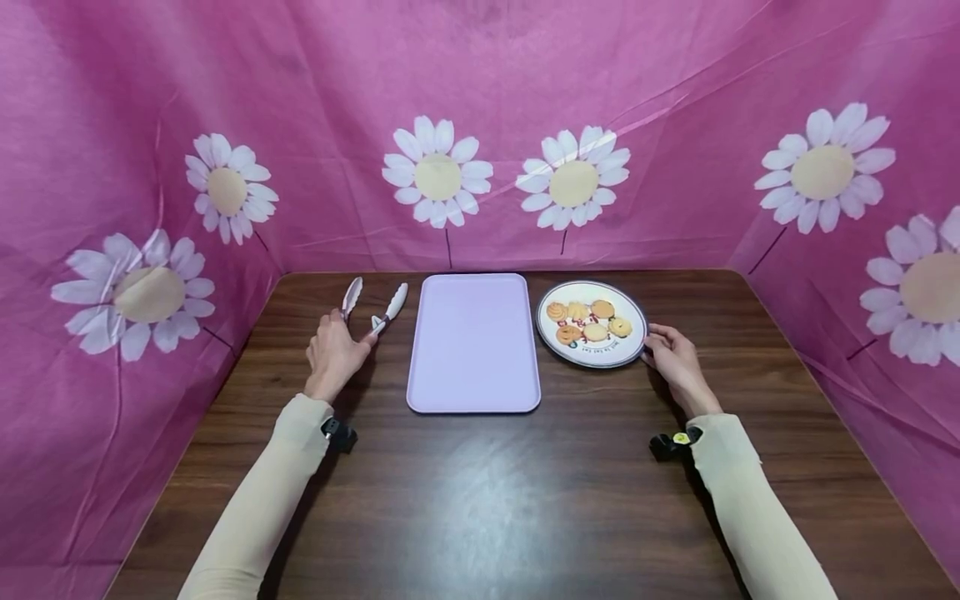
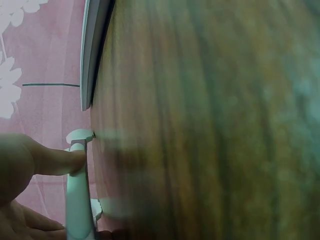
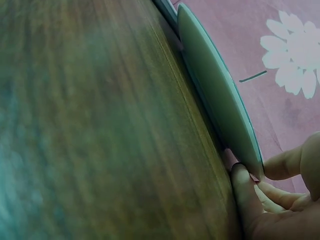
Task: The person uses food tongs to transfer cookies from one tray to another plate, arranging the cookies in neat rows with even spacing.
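Observation:
My left hand (image 1: 334,352) grips a pair of white-tipped tongs (image 1: 393,303) on the left of the table; their two arms spread apart, pointing away from me. In the left wrist view the thumb presses on one arm of the tongs (image 2: 80,200). My right hand (image 1: 677,363) pinches the right rim of a round white plate (image 1: 615,357) with a dark edge. Several cookies (image 1: 596,332) lie on this plate. The right wrist view has thumb above and fingers under the rim of the plate (image 3: 220,95). Between the hands lies a lilac tray (image 1: 474,346), bare.
A dark wooden table (image 1: 480,500) carries everything. Pink cloth (image 1: 502,50) with printed daisies hangs behind the table and along both sides. A small black device is strapped at each wrist.

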Motion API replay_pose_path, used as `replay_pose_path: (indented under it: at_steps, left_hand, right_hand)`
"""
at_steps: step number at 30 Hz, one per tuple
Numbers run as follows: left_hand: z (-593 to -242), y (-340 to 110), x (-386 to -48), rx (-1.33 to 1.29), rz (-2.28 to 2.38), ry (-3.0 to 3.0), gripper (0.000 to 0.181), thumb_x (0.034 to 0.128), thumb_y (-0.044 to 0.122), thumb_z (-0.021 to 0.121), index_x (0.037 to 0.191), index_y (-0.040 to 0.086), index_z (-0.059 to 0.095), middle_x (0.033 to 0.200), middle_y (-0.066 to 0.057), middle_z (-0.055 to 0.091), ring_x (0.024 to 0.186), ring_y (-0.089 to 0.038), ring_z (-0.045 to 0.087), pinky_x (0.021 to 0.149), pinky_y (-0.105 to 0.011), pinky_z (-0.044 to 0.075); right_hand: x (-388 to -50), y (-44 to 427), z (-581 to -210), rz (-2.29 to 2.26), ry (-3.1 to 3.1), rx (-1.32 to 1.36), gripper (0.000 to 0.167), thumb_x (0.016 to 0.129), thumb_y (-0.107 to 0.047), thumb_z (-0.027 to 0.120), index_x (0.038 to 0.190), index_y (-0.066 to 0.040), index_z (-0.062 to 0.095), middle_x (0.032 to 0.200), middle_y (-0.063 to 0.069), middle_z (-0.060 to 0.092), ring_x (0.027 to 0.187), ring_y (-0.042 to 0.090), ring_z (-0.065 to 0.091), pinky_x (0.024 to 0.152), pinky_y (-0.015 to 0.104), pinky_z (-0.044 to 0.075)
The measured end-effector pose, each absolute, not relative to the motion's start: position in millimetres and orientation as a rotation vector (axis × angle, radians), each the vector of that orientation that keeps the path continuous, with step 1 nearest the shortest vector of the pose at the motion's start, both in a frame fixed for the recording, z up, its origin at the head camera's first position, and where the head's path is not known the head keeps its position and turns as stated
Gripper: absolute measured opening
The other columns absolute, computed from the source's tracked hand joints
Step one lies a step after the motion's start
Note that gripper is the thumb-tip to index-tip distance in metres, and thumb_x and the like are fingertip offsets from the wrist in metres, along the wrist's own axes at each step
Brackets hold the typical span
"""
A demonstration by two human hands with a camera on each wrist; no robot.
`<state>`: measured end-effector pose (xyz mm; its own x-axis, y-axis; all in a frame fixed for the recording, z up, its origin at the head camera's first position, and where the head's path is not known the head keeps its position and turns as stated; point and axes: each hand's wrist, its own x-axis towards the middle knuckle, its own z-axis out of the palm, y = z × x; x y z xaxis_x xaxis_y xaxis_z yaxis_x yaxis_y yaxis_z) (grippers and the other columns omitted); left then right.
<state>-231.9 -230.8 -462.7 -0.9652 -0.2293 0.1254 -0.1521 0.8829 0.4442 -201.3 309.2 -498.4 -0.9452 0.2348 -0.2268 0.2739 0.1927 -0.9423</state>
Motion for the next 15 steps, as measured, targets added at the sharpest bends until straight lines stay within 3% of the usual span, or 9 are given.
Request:
replay_pose_path:
  at_steps: [4, 6, 8, 12, 15]
  left_hand:
    - [-464, -230, -233, 0.291, -0.643, -2.897, 0.071, 0.0882, 0.040, 0.078, 0.134, -0.007, 0.050, 0.120, -0.030, 0.061, 0.104, -0.059, 0.065, 0.083, -0.066, 0.052]
    - [-464, -230, -233, 0.292, -0.636, -2.915, 0.070, 0.0877, 0.039, 0.079, 0.132, -0.007, 0.050, 0.119, -0.030, 0.062, 0.104, -0.058, 0.065, 0.083, -0.066, 0.052]
    - [-464, -230, -234, 0.293, -0.631, -2.931, 0.070, 0.0876, 0.039, 0.079, 0.132, -0.007, 0.050, 0.119, -0.031, 0.063, 0.105, -0.058, 0.065, 0.084, -0.066, 0.053]
    - [-462, -229, -233, 0.297, -0.637, -2.954, 0.078, 0.0896, 0.041, 0.076, 0.142, -0.006, 0.044, 0.125, -0.034, 0.062, 0.112, -0.059, 0.063, 0.089, -0.067, 0.052]
    - [-461, -229, -231, 0.254, -0.658, -2.943, 0.086, 0.0922, 0.041, 0.074, 0.154, -0.005, 0.035, 0.132, -0.037, 0.057, 0.119, -0.059, 0.057, 0.096, -0.068, 0.049]
  right_hand:
    - [-201, 309, -497, -1.907, 2.375, 0.518, 0.056, 0.110, -0.019, 0.043, 0.160, 0.004, 0.031, 0.148, 0.019, 0.051, 0.094, -0.013, 0.055, 0.082, 0.008, 0.053]
    - [-200, 310, -496, -1.913, 2.365, 0.513, 0.057, 0.110, -0.018, 0.044, 0.160, 0.004, 0.031, 0.149, 0.020, 0.050, 0.094, -0.012, 0.055, 0.083, 0.009, 0.054]
    - [-199, 311, -494, -1.925, 2.357, 0.500, 0.057, 0.110, -0.018, 0.046, 0.160, 0.004, 0.031, 0.140, 0.014, 0.057, 0.093, -0.012, 0.057, 0.084, 0.010, 0.055]
    - [-196, 316, -492, -1.972, 2.335, 0.452, 0.059, 0.108, -0.016, 0.049, 0.159, 0.008, 0.030, 0.108, -0.011, 0.064, 0.090, -0.010, 0.061, 0.085, 0.014, 0.058]
    - [-193, 320, -489, -1.937, 2.365, 0.419, 0.061, 0.109, -0.018, 0.049, 0.159, 0.009, 0.028, 0.110, -0.007, 0.065, 0.089, -0.009, 0.064, 0.084, 0.016, 0.059]
